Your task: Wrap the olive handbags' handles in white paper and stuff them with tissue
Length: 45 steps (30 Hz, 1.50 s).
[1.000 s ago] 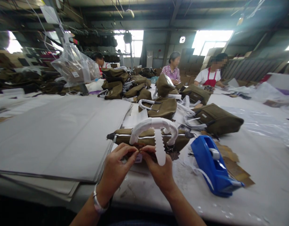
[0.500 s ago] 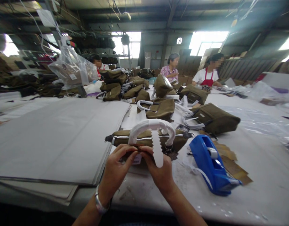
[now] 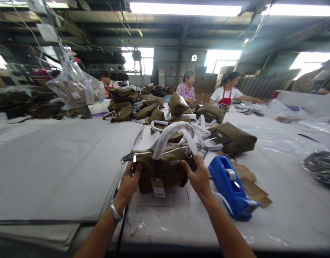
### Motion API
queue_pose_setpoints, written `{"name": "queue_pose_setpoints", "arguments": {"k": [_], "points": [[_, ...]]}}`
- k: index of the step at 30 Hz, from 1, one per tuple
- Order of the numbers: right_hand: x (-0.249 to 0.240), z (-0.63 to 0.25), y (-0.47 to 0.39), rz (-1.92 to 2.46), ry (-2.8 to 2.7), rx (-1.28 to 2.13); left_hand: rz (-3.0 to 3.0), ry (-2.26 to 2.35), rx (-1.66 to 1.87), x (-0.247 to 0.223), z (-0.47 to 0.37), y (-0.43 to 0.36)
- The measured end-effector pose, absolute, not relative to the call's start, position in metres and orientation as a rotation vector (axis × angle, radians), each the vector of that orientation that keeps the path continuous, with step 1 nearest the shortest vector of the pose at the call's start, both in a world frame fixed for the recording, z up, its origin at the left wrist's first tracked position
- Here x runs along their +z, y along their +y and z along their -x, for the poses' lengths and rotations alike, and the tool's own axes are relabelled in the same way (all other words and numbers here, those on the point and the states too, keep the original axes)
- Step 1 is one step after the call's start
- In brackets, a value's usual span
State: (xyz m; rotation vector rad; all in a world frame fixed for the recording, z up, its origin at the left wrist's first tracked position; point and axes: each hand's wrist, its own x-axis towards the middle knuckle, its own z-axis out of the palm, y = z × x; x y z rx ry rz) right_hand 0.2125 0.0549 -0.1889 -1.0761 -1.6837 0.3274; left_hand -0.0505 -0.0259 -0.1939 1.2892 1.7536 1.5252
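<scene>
The left hand [image 3: 129, 181] grips the left end of an olive bag [image 3: 146, 170], its thumb laid against the front face and its other fingers curled round the end, partly hidden. The right hand [image 3: 198, 175] pinches the right end in the same manner, thumb on the front near a small pale label [image 3: 175, 162], fingers mostly out of sight behind. A silvery bracelet [image 3: 116, 212] circles the left wrist. The bag sits between the two hands, near the middle of the pale surface [image 3: 159, 233], its zipper [image 3: 145, 153] running along the top. White-wrapped handles [image 3: 167, 136] arch above it, and a loose white strip [image 3: 191, 143] hangs from the wrapping just beside the right hand. A paper tag [image 3: 158, 187] dangles down the front face. To the right of the right hand stands a blue tape dispenser [image 3: 229, 193] with a white roll [image 3: 231, 174] in it, and flat brown pieces [image 3: 257, 193] lie just beyond. On the left, large white sheets [image 3: 60, 165] are stacked on the surface. On the far side, another olive bag [image 3: 236, 138] rests to the right, and a heap of similar bags [image 3: 122, 111] lies to the left. Farther off are a person in a patterned top [image 3: 184, 92] and another in a red apron [image 3: 225, 96], who stretches an arm to the right.
</scene>
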Motion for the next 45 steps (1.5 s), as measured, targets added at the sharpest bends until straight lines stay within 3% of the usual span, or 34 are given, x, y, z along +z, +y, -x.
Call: {"name": "queue_pose_setpoints", "arguments": {"k": [5, 12, 16, 19, 21, 24, 27, 30, 33, 36, 39, 45], "points": [[-0.136, -0.22, 0.091, 1.327, -1.898, 0.15, -1.285, 1.806, 1.424, -0.184, 0.047, 0.008], [-0.14, -0.206, 0.117, 1.583, -2.293, 0.13, -1.298, 1.829, 1.422, -0.215, 0.029, 0.016], [-0.072, -0.203, 0.138, 1.426, -2.391, 0.079, -1.369, 1.814, 1.418, -0.226, 0.026, 0.013], [-0.027, -0.191, 0.149, 1.027, -2.275, -0.034, -1.419, 1.814, 1.391, -0.232, 0.029, 0.016], [-0.043, -0.176, 0.147, 0.998, -2.274, 0.043, -1.442, 1.823, 1.373, -0.236, 0.032, 0.019], [-0.123, -0.15, 0.133, 1.166, -2.561, 0.379, -1.41, 1.83, 1.34, -0.242, 0.036, 0.023], [-0.189, -0.136, 0.126, 1.218, -2.63, 0.464, -1.405, 1.829, 1.285, -0.246, 0.041, 0.025], [-0.181, -0.141, 0.134, 1.199, -2.652, 0.525, -1.438, 1.897, 1.257, -0.237, 0.045, 0.024], [-0.122, -0.162, 0.146, 1.12, -2.577, 0.525, -1.595, 1.961, 1.312, -0.206, 0.042, 0.021], [-0.084, -0.187, 0.153, 1.054, -2.346, 0.314, -1.892, 1.879, 1.377, -0.168, 0.026, 0.026], [-0.106, -0.199, 0.15, 1.213, -2.33, 0.161, -2.206, 1.781, 1.175, -0.155, -0.002, 0.04], [-0.188, -0.186, 0.138, 1.429, -2.429, 0.383, -2.427, 1.802, 0.571, -0.19, -0.033, 0.058]]}}
